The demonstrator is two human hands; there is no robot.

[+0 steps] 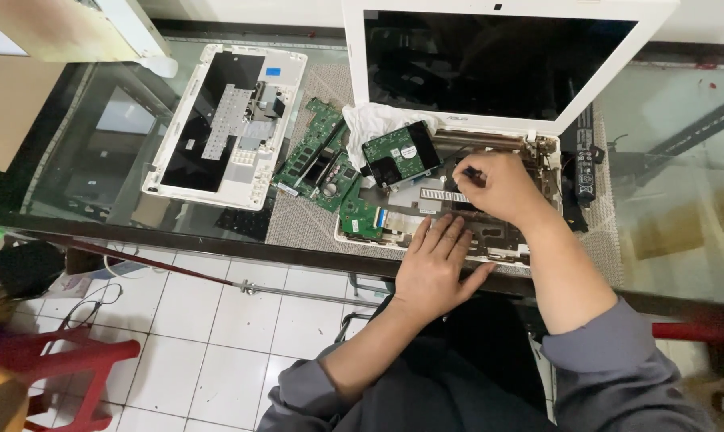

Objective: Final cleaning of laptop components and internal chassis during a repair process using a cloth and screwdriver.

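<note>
My right hand is curled round a small dark tool, seemingly a screwdriver, its tip angled down and left into the far side of the opened white laptop base. My left hand lies flat, fingers spread and holding nothing, pressing the near edge of that base. The base sits at the near edge of the glass table, its long axis running left to right, the hinged dark screen standing up on the far side. A hard drive, circuit side up, rests tilted on the base's far-left corner beside a white cloth. Left of it lies a green circuit board, and further left the removed keyboard cover, underside up. A black battery lies to the right. My judgement: the tool could slip and gouge the exposed parts, and the loosely perched drive could slide off if I jolt the base.
</note>
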